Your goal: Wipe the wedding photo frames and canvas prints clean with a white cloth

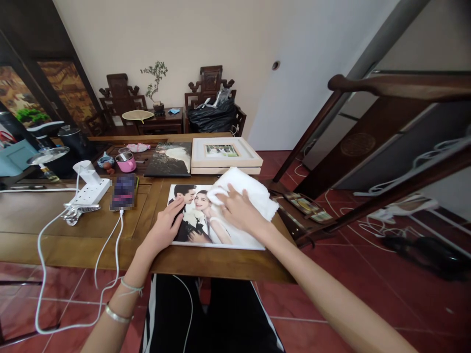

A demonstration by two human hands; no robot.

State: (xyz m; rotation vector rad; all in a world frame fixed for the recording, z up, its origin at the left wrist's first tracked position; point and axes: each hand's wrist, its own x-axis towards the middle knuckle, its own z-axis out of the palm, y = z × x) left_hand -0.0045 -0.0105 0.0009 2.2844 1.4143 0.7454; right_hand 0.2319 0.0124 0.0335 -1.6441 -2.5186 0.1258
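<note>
We've got the table (22,215) stretching across, a chair (356,142) crowding its right end and cut off at our right. Behind, a frame (222,151) lies beside a dark print (168,160); in front of them, at the near edge, we see the photo (200,223) lying flat, the cloth (248,190) over its upper right. To the left sits a power strip (91,192). The hands are apart: left hand (167,223) spread on the photo's left side, right hand (239,208) on the cloth; whether its fingers grip, we can't tell. Phone (124,192) by the strip, pink cup (126,163) behind. Cloth and hand hide that photo corner; the phone's screen is pixelated.
</note>
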